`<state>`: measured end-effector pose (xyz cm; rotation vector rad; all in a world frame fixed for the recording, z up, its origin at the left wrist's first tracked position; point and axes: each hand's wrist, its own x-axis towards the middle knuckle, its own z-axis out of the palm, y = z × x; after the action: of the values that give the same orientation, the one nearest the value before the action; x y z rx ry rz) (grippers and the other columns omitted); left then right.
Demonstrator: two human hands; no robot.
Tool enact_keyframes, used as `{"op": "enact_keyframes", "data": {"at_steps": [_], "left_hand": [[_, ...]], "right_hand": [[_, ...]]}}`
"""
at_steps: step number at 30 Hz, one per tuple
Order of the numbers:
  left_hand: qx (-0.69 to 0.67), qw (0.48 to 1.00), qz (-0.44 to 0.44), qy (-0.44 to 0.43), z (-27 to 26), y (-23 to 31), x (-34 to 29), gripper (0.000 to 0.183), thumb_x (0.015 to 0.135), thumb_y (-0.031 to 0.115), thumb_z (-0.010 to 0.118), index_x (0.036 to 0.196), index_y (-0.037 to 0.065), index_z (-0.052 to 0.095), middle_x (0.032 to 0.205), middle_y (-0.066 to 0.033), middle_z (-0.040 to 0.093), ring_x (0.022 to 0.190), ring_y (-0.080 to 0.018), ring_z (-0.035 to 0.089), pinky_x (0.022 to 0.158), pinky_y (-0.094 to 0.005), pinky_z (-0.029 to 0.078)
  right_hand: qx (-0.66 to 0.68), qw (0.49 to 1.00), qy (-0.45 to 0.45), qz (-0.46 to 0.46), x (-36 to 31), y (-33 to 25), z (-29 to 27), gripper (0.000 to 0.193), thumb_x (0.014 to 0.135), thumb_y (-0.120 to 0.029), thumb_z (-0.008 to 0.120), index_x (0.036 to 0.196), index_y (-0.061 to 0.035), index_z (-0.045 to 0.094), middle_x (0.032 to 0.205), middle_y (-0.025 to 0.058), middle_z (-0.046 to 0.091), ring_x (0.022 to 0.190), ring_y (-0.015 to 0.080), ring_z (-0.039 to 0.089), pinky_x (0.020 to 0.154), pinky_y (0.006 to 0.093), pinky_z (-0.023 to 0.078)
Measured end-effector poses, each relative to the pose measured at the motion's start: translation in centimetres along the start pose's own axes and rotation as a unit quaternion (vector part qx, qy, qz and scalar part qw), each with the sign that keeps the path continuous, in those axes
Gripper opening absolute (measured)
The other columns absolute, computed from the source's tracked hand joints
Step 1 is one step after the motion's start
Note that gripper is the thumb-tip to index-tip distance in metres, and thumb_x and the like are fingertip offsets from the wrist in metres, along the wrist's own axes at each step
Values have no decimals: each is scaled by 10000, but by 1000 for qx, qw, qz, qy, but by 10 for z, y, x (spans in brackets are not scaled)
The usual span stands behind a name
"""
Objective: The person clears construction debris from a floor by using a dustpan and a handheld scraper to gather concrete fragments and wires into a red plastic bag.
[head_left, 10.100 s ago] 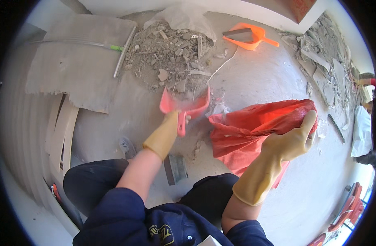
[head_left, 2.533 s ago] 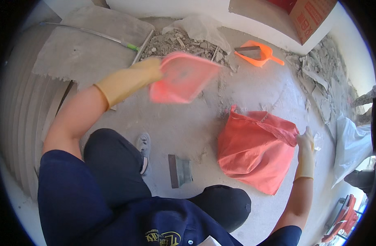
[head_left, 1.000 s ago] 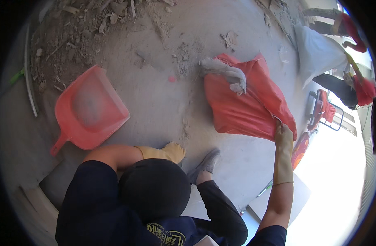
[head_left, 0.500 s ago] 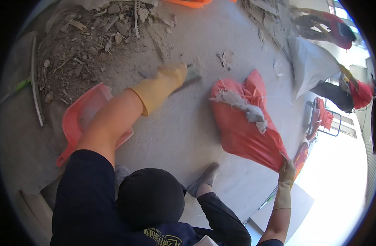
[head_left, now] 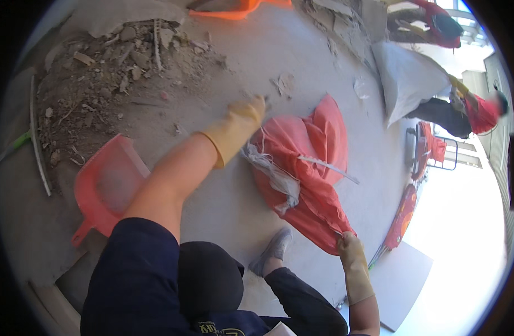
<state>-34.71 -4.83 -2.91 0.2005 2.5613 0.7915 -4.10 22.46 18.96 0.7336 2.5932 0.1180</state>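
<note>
A red woven sack (head_left: 318, 196) lies slumped on the floor, with crumpled white plastic (head_left: 279, 179) on its near left side and a pale strip (head_left: 328, 166) across it. My right hand (head_left: 351, 252), in a yellow rubber glove, grips the sack's lower right edge. My left hand (head_left: 243, 120), gloved alike, hovers by the sack's far left corner, its fingers curled; a dark blur shows at the fingertips, too smeared to name. Below my left forearm sits a red dustpan (head_left: 108, 179), coated in grey dust.
A rubble heap (head_left: 114, 73) spreads at far left, beside a long-edged tool with a green handle (head_left: 22, 140). An orange object (head_left: 229, 12) is at the top. At right, a person (head_left: 481, 115) holds a large white sack (head_left: 411, 78); another person (head_left: 436, 25) works behind. A cart (head_left: 430, 148) stands nearby.
My right hand has moved left and nearer, drawing the sack with it. My left hand has shifted slightly right; the flat greyish piece at its fingers no longer shows clearly.
</note>
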Motion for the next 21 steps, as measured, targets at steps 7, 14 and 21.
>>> {"op": "enact_keyframes", "data": {"at_steps": [7, 14, 21], "left_hand": [[63, 978, -175, 92, -83, -148, 55, 523, 993, 382, 457, 1419, 79, 438, 1417, -229, 499, 1268, -402, 532, 1008, -506, 468], [364, 917, -51, 157, -77, -119, -45, 552, 957, 63, 462, 1498, 89, 353, 1454, -165, 465, 1192, -322, 582, 938, -457, 510], [-180, 969, 25, -168, 82, -49, -172, 739, 724, 261, 773, 1391, 126, 486, 1353, -211, 559, 1253, -363, 545, 1042, -452, 446]], "right_hand": [[-113, 988, -86, -62, -1, 5, 43, 292, 936, -290, 556, 823, -50, 677, 814, 213, 674, 813, 414, 662, 700, 486, 520], [-233, 931, -219, -177, -12, -88, 49, 268, 946, -273, 513, 909, -119, 729, 877, 156, 709, 855, 358, 686, 763, 456, 545], [-113, 924, -216, -294, -39, -137, 27, 133, 815, -205, 635, 906, -122, 687, 824, 170, 677, 839, 378, 659, 729, 467, 529]]}}
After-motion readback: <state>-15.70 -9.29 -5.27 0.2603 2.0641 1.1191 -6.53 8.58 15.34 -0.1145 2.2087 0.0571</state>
